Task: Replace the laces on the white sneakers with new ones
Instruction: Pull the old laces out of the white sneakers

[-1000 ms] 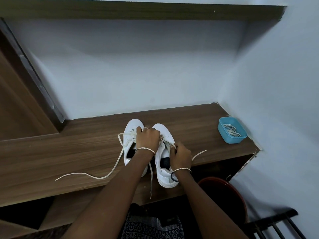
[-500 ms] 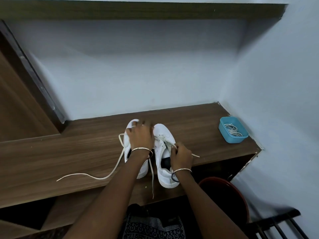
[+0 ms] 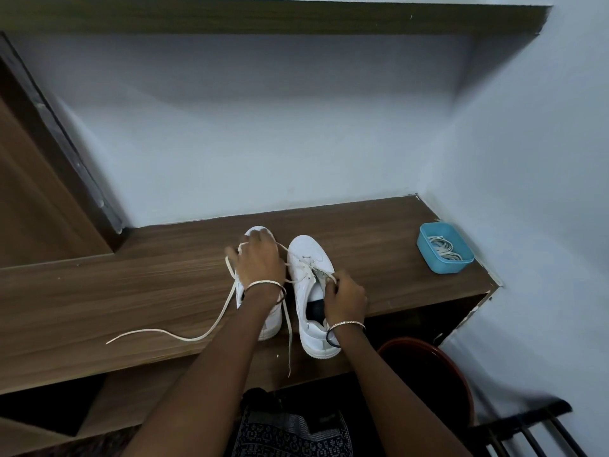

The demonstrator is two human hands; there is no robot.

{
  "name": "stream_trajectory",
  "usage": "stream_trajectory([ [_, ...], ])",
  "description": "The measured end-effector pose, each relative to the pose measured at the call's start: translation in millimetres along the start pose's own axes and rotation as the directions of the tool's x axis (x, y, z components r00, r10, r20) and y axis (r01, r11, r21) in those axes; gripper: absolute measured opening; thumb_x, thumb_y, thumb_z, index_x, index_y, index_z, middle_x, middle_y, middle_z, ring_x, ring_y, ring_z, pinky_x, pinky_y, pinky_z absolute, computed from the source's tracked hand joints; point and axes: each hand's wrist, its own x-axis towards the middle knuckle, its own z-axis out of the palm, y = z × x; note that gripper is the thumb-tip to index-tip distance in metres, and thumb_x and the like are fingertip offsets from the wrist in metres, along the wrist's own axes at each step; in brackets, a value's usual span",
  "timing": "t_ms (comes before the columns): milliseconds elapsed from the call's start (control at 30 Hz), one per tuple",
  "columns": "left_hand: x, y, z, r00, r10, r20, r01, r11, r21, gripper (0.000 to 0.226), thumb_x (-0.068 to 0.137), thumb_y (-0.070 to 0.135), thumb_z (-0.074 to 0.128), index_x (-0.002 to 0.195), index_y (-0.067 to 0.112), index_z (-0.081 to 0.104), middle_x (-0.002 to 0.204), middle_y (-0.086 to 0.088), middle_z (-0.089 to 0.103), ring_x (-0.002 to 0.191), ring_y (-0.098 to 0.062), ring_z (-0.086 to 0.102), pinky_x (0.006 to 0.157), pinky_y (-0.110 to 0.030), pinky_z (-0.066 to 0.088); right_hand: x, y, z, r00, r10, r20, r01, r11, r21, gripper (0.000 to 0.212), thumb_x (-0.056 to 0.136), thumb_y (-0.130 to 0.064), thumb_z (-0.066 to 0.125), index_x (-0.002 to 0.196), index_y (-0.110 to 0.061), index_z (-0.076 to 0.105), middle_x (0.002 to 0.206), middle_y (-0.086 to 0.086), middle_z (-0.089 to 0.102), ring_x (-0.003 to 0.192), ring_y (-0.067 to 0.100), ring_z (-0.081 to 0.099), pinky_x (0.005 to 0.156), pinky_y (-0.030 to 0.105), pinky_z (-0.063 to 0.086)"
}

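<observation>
Two white sneakers stand side by side on the wooden shelf [image 3: 131,291], toes toward the wall. My left hand [image 3: 258,258] lies over the front of the left sneaker [image 3: 270,319], fingers curled on its lace. That cream lace [image 3: 197,336] trails left across the wood, and another end hangs over the front edge. My right hand [image 3: 344,296] pinches the lace at the tongue of the right sneaker [image 3: 308,255]. A blue tub [image 3: 441,263] at the far right holds several white laces [image 3: 443,249].
The wall stands close behind the shoes and another wall closes in the right side. A wooden panel rises at the left. Below the shelf's right end sit a dark red bucket [image 3: 435,367] and a black rack [image 3: 527,430].
My left hand has slid forward from the shoe's throat to its toe. The lace end that lay on the shelf right of my right hand has been drawn in.
</observation>
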Motion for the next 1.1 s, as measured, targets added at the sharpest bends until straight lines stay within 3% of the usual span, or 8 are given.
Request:
stream_trajectory([
  [133,14.2,-21.0,-8.5,0.909,-0.416,0.001,0.406,0.887,-0.222,0.022,0.081,0.005,0.056,0.103,0.004,0.058,0.107,-0.018,0.065,0.106,-0.037,0.055,0.091,-0.048,0.032,-1.0,-0.6,-0.2,1.000,0.002,-0.004,-0.002,1.000,-0.014,0.015,0.097,-0.020,0.051,0.095,-0.011,0.063,0.088,0.010,0.070,0.085,0.033,0.064,0.065,0.029,0.033],
  [233,11.1,-26.8,-9.4,0.855,-0.518,-0.025,0.494,0.828,-0.265,0.022,0.085,0.007,0.056,0.107,0.007,0.056,0.114,-0.017,0.062,0.110,-0.038,0.053,0.091,-0.049,0.032,-0.9,-1.3,-0.7,1.000,0.005,0.000,-0.005,1.000,-0.029,0.015,0.098,-0.020,0.051,0.095,-0.010,0.062,0.089,0.010,0.070,0.086,0.033,0.064,0.066,0.030,0.032],
  [367,0.1,-18.6,-2.9,0.989,-0.099,-0.110,0.084,0.988,-0.133,0.021,0.083,0.015,0.063,0.103,0.021,0.066,0.110,-0.007,0.065,0.105,-0.034,0.054,0.084,-0.045,0.034,-1.6,-1.9,-0.7,1.000,0.008,-0.004,-0.008,1.000,-0.020,0.015,0.097,-0.020,0.051,0.093,-0.011,0.062,0.086,0.009,0.070,0.085,0.034,0.064,0.065,0.031,0.032],
  [467,-7.9,-0.7,8.2,0.956,0.280,0.087,-0.269,0.956,-0.115,0.023,0.092,0.030,0.056,0.111,0.031,0.069,0.115,0.005,0.067,0.116,-0.025,0.052,0.090,-0.045,0.027,-2.1,-2.2,-2.2,1.000,0.009,-0.002,-0.009,1.000,-0.030,0.016,0.097,-0.021,0.052,0.095,-0.011,0.063,0.089,0.009,0.070,0.087,0.034,0.064,0.066,0.031,0.033],
  [633,-13.2,13.0,15.5,0.900,0.379,0.216,-0.384,0.923,-0.024,0.023,0.097,0.034,0.052,0.109,0.032,0.072,0.104,0.003,0.070,0.115,-0.019,0.054,0.102,-0.048,0.018,-1.5,-3.1,-3.0,1.000,-0.011,0.004,0.011,0.999,-0.035,0.016,0.098,-0.022,0.052,0.098,-0.010,0.063,0.092,0.011,0.071,0.089,0.036,0.064,0.070,0.035,0.041],
  [867,-0.7,-6.6,-3.3,0.998,0.051,0.037,-0.048,0.996,-0.080,0.015,0.089,0.028,0.058,0.085,0.020,0.070,0.077,-0.004,0.069,0.088,-0.029,0.062,0.085,-0.043,0.030,-0.6,0.7,-0.7,1.000,-0.006,0.001,0.006,1.000,-0.029,0.016,0.098,-0.021,0.051,0.098,-0.011,0.063,0.090,0.011,0.070,0.087,0.034,0.064,0.066,0.030,0.033],
  [967,11.3,-21.3,-10.1,0.978,-0.210,-0.007,0.206,0.964,-0.171,0.019,0.090,0.027,0.055,0.086,0.016,0.070,0.074,-0.011,0.068,0.090,-0.033,0.062,0.085,-0.044,0.032,-0.6,0.6,-0.2,1.000,-0.003,-0.003,0.003,1.000,-0.026,0.016,0.098,-0.021,0.051,0.098,-0.011,0.063,0.089,0.010,0.070,0.085,0.032,0.065,0.066,0.029,0.033],
  [1100,10.7,-26.5,-13.7,0.966,-0.259,0.025,0.260,0.956,-0.132,0.022,0.089,0.029,0.058,0.096,0.012,0.070,0.091,-0.012,0.069,0.104,-0.033,0.057,0.088,-0.045,0.033,-0.1,0.8,1.4,1.000,-0.002,-0.004,0.002,1.000,-0.020,0.015,0.098,-0.021,0.051,0.097,-0.011,0.062,0.088,0.010,0.069,0.084,0.032,0.065,0.066,0.029,0.033],
])
